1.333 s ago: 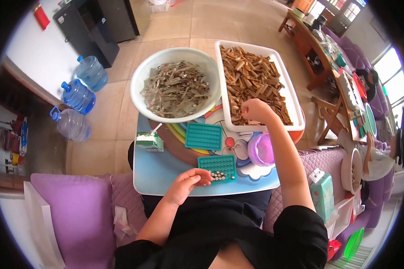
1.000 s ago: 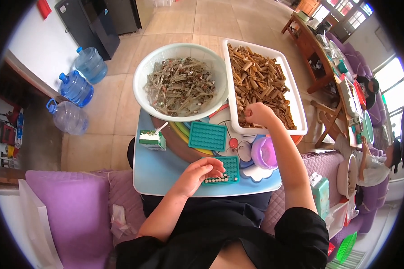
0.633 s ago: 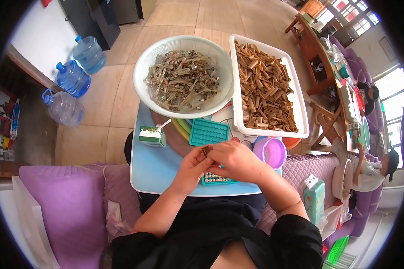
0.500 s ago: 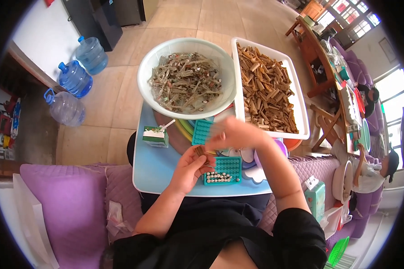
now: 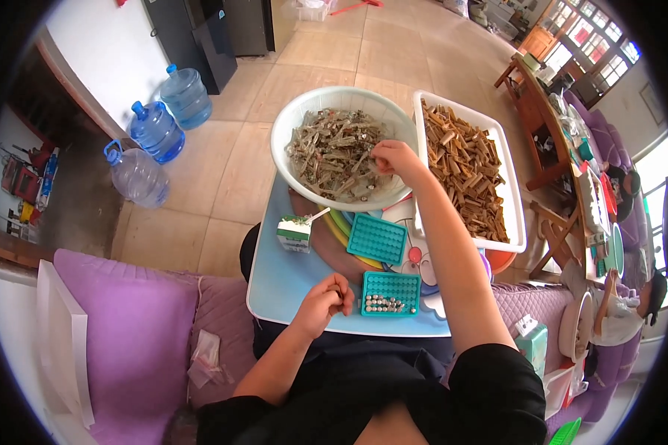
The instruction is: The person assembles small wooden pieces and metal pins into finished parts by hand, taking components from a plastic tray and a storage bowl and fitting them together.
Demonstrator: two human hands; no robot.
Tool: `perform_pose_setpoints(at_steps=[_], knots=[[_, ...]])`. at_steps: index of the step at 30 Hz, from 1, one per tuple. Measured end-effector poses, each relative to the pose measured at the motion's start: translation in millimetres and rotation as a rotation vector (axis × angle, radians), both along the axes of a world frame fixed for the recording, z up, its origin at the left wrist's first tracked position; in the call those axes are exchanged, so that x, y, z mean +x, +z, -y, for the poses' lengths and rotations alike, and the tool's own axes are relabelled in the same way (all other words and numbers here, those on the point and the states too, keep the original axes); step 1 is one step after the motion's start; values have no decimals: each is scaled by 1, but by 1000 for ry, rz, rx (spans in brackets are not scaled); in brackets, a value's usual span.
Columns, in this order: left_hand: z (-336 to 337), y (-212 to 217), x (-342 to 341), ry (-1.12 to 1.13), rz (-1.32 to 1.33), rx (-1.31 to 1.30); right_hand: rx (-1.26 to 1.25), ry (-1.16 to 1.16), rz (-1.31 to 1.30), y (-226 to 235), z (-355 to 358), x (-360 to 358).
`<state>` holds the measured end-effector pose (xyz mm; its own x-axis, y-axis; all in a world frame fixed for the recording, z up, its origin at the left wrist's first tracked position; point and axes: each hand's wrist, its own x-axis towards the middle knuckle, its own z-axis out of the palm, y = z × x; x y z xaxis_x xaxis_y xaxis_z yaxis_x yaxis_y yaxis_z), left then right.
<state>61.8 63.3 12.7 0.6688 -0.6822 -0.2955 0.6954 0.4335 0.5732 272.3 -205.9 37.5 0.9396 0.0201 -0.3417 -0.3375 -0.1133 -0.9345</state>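
My left hand (image 5: 323, 305) is closed above the near edge of the blue table, its fingers curled round a small brown piece that is mostly hidden. Beside it lies a teal grid tray (image 5: 390, 283) with several small silvery round pieces in its near rows. My right hand (image 5: 395, 160) reaches into the right side of a pale round basin (image 5: 280, 141). Its fingertips are pinched together at a heap of thin, see-through strips (image 5: 326, 148); whatever they hold cannot be made out. A second teal grid tray (image 5: 377, 239) sits between the basin and the first tray.
A white rectangular tub (image 5: 518, 222) full of brown curled pieces (image 5: 460, 163) stands right of the basin. A green-and-white carton (image 5: 295, 233) is on the blue table (image 5: 274, 285). Water jugs (image 5: 156, 132) stand on the floor at left. Another person (image 5: 617, 315) sits far right.
My right hand has moved from above my left hand to the strips in the basin. The left hand has dropped a little nearer and curled tighter. The whole view has shifted.
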Motion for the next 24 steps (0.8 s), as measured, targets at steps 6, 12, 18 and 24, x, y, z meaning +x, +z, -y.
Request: perform_pose_setpoints(at_steps=[6, 12, 18, 24], knots=[[25, 33, 30, 115, 311, 125, -301, 53, 214, 33, -5, -60], [45, 62, 34, 362, 467, 271, -471, -25, 515, 65, -47, -175], [58, 53, 15, 190, 377, 208, -559, -13, 732, 65, -47, -238], [60, 53, 1, 4, 338, 245, -473, 30, 629, 67, -37, -266]])
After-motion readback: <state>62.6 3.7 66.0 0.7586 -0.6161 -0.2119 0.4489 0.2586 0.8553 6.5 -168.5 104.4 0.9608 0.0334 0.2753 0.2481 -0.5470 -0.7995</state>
